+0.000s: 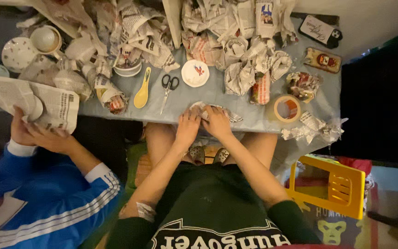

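Both hands press on a newspaper-wrapped bundle at the near edge of the worktop.

Left hand (187,125) and right hand (218,121) lie side by side, fingers curled down over the newspaper bundle (213,110); they seem to press and fold the paper around it, not lift it, and what is inside is hidden. The bundle sits on the grey worktop (254,122), just this side of the scissors (168,90) and the small white saucer (195,73), with a roll of tape (286,108) to its right and a yellow spoon (142,90) to its left. Judging by the cups and plates about, the contents are likely hard and breakable, while the wrap is light, soft and crinkly; cupping it from both sides looks safer than pulling at a loose paper corner. At far left, another person's hands (35,133) hold a sheet of newspaper.
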